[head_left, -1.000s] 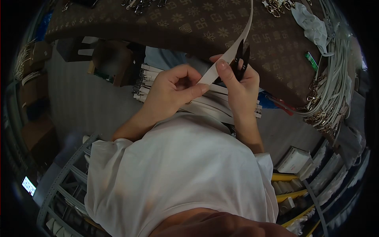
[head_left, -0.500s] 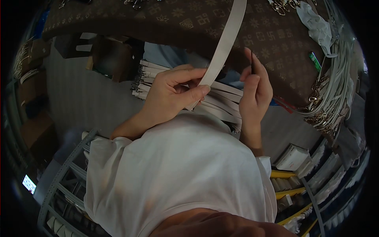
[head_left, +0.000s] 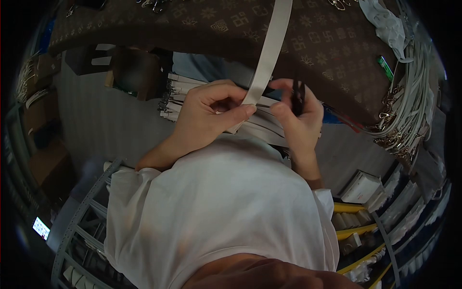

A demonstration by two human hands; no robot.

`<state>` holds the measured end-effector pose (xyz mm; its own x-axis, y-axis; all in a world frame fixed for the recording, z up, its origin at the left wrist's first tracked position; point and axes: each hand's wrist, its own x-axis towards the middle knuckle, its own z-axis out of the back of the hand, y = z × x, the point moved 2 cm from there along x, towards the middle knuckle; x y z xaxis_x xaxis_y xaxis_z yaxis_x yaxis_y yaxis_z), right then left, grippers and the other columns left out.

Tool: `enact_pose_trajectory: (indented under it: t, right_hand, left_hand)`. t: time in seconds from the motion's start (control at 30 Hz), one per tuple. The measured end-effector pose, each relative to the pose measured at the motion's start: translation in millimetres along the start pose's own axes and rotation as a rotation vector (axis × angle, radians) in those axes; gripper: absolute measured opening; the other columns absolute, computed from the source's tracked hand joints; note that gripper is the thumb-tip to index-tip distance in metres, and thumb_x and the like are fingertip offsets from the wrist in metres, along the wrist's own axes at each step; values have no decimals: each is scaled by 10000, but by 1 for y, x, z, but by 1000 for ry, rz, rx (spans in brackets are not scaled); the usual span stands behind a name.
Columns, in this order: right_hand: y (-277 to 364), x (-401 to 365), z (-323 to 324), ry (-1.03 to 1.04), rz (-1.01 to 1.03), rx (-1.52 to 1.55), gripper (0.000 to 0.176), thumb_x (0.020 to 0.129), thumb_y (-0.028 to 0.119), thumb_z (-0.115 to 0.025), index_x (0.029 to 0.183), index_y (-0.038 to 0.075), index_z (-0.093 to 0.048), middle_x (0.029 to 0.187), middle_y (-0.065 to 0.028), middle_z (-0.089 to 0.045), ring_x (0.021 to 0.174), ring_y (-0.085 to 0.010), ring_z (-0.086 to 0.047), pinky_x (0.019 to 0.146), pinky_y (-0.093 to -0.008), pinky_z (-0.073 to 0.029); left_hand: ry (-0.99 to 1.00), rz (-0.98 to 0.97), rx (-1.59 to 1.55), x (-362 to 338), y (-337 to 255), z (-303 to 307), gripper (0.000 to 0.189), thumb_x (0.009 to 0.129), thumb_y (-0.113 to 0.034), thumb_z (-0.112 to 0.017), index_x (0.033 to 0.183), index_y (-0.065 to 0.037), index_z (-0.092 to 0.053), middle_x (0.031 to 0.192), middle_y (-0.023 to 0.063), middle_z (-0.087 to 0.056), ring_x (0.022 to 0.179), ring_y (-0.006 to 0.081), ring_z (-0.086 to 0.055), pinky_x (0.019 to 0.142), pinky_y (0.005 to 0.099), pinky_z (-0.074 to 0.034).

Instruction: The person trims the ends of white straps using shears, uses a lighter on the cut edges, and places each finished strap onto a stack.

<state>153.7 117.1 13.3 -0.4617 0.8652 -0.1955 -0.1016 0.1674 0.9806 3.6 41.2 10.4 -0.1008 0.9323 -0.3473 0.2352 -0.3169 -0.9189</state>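
A long off-white flat strap (head_left: 275, 45) runs from the far side of the table down to my left hand (head_left: 207, 105), which pinches its near end between thumb and fingers. My right hand (head_left: 304, 120) is closed around a slim dark tool (head_left: 298, 98), whose exact kind I cannot make out. The right thumb and index finger are close beside the strap's right edge; whether they touch it cannot be told. Below and behind both hands lies a bundle of similar pale straps (head_left: 180, 86) with metal clips at their left ends, partly hidden by my hands.
A table with a brown patterned cloth (head_left: 211, 38) stands ahead. Off-white cords with metal clasps (head_left: 409, 111) hang at its right, near a green lighter (head_left: 385, 68). An open box (head_left: 137, 72) stands left. Metal shelving (head_left: 79, 212) and yellow-edged shelves (head_left: 356, 232) flank me behind.
My right hand has moved left and slightly down, up to the strap, and the dark tool has turned with it. My left hand stays on the strap, which has swung slightly left.
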Motion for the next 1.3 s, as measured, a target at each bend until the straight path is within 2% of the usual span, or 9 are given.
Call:
enact_pose_trajectory:
  t: [0.1,0.23,0.4,0.47,0.63,0.83,1.13,1.2,1.3]
  right_hand:
    - [-15,9,-16,130,-233,236,155,682,112,-710,737,21,-598,590,62,-475,547,-13,-402,462,-177,-310]
    - [-16,21,-23,162,-235,349,129,699,99,-695,717,21,-595,608,44,-509,548,-18,-425,476,-172,-324]
    - [-4,34,-27,15,-286,487,105,722,93,-672,732,13,-604,637,25,-544,589,-30,-465,541,-173,-368]
    - [-4,34,-29,9,-290,462,112,729,101,-668,740,10,-604,642,26,-543,595,-29,-460,553,-172,-372]
    - [-4,26,-19,105,-288,317,135,743,117,-663,778,5,-597,636,41,-515,588,-24,-427,547,-172,-359]
    - [-6,9,-12,253,-160,90,151,732,100,-672,811,8,-583,614,60,-470,570,-16,-379,504,-172,-302]
    - [-1,8,-4,42,54,-54,183,801,139,-584,907,-10,-587,614,26,-447,556,-47,-373,497,-188,-318]
    - [5,8,0,37,422,-338,228,773,140,-612,953,2,-600,599,-15,-441,518,-79,-385,471,-209,-326]
    - [6,-5,2,53,445,-569,289,719,152,-658,968,14,-610,578,-37,-414,485,-122,-388,437,-237,-325]
  left_hand:
    - [29,-34,-17,0,5,-2,93,755,-34,-632,825,23,-609,727,6,-561,606,44,-511,525,166,-400]
    - [8,30,30,-3,3,3,85,758,-41,-633,811,21,-608,724,17,-577,628,48,-525,534,174,-410]
    - [20,86,-26,-8,3,3,103,765,-48,-627,833,25,-603,728,23,-581,647,57,-536,556,180,-425]
    - [11,109,-94,-9,4,4,102,781,-22,-594,864,34,-576,784,59,-576,675,104,-566,624,222,-478]
    - [13,134,-162,-10,2,6,138,794,-50,-593,910,24,-581,768,34,-575,662,60,-535,567,182,-430]
    - [18,61,-119,-8,-1,5,124,793,-42,-589,903,17,-585,776,25,-567,650,48,-519,562,170,-420]
    - [-22,63,-86,-9,-4,6,119,776,-4,-578,892,21,-584,786,8,-546,650,33,-507,542,160,-409]
    - [-27,64,-68,-8,-3,7,120,775,1,-576,892,20,-583,781,6,-541,645,31,-506,536,159,-407]
    - [-31,18,-117,-8,-2,7,118,775,3,-574,891,18,-580,774,4,-535,628,29,-502,525,157,-402]
